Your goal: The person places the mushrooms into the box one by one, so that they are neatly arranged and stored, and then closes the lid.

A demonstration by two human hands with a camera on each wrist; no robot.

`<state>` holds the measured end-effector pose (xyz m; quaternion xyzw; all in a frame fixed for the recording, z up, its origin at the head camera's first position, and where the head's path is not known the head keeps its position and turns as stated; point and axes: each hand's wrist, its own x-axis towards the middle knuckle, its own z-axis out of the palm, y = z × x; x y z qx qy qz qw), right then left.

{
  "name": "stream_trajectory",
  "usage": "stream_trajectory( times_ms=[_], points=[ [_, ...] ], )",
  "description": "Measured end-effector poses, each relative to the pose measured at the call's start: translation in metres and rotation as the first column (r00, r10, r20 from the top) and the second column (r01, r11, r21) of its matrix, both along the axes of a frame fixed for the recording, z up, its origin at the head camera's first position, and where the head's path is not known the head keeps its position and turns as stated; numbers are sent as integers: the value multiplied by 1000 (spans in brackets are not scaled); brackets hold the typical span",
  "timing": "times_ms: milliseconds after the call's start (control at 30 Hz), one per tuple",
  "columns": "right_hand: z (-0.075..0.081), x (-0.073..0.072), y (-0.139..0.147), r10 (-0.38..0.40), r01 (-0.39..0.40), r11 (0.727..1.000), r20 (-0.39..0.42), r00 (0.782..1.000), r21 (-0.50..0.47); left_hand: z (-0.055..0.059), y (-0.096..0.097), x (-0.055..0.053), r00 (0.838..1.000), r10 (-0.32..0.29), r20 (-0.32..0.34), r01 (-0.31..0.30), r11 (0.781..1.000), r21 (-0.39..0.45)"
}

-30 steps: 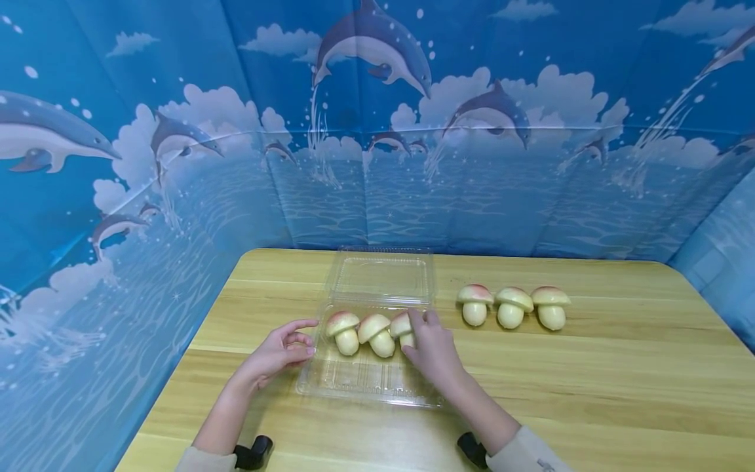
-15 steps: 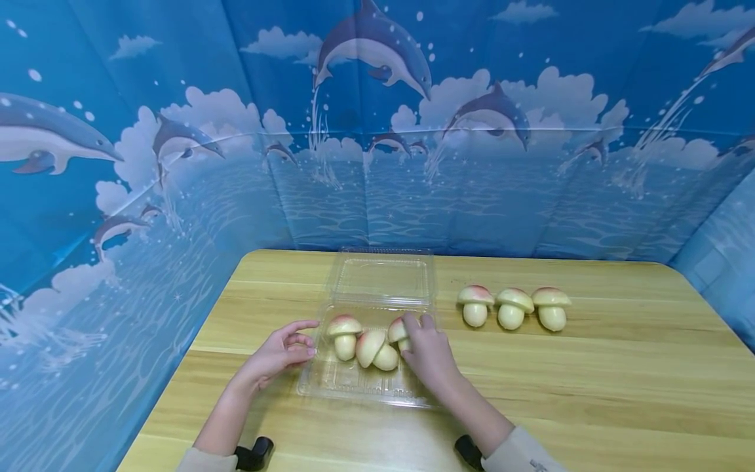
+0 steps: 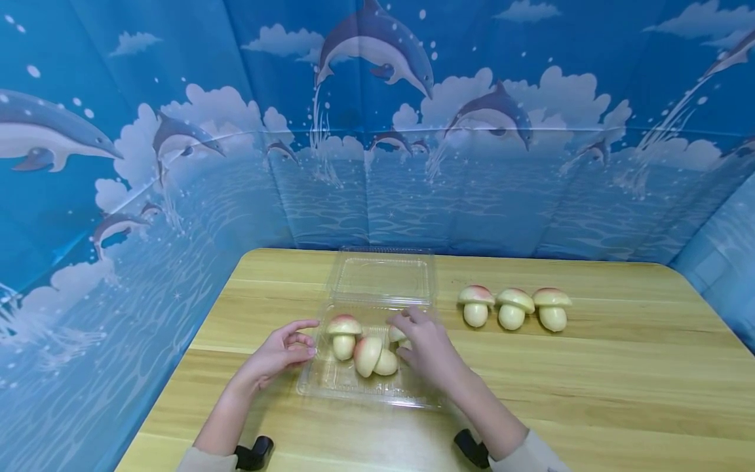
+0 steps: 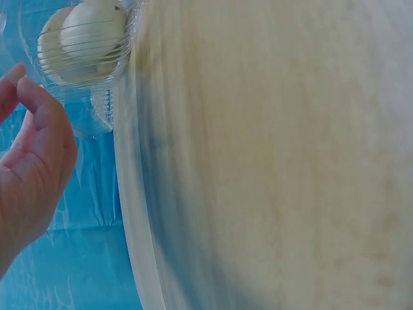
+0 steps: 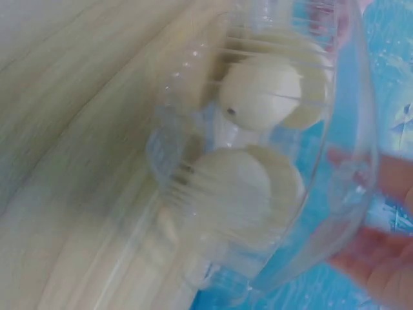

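Three glossy, cream-coloured mushrooms with pinkish caps lie in a clear plastic clamshell box (image 3: 330,380). The left mushroom (image 3: 344,335) stands with its stem towards the person; the middle mushroom (image 3: 368,356) is turned, its cap to the left. My right hand (image 3: 430,344) is over the right mushroom (image 3: 396,334), covering much of it. In the right wrist view, the fingers (image 5: 387,174) and thumb stand apart, with blue cloth showing between them. My left hand (image 3: 277,352) is beside the box's left edge, fingers loosely bent; whether it touches the edge is unclear.
The box's lid (image 3: 382,275) lies folded back flat on the wooden table (image 3: 590,393). Right of it are three more mushrooms in a row: one (image 3: 476,305), another (image 3: 513,308) and a last one (image 3: 552,308). Blue dolphin cloth (image 3: 413,190) hangs behind.
The middle mushroom has turned and slid towards the person. The right mushroom has shifted slightly left, and my right hand has moved left over it. My left hand has stayed put.
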<state>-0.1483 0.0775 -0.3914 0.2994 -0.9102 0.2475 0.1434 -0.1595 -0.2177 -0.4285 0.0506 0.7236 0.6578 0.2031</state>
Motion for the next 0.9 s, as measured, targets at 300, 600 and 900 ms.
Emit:
stream_trajectory(
  times_ms=[300, 600, 900],
  points=[
    [-23, 3, -20, 417, -367, 904, -260, 871, 219, 0, -1, 0, 1000, -5, 3, 4, 1000, 11],
    [-39, -5, -22, 220, -200, 975, -309, 925, 96, 0, -1, 0, 1000, -2, -1, 2, 1000, 4],
    [-44, -12, -24, 123, -131, 991, -269, 955, -11, -2, 0, 0, 1000, 1, -6, -1, 1000, 2]
  ],
)
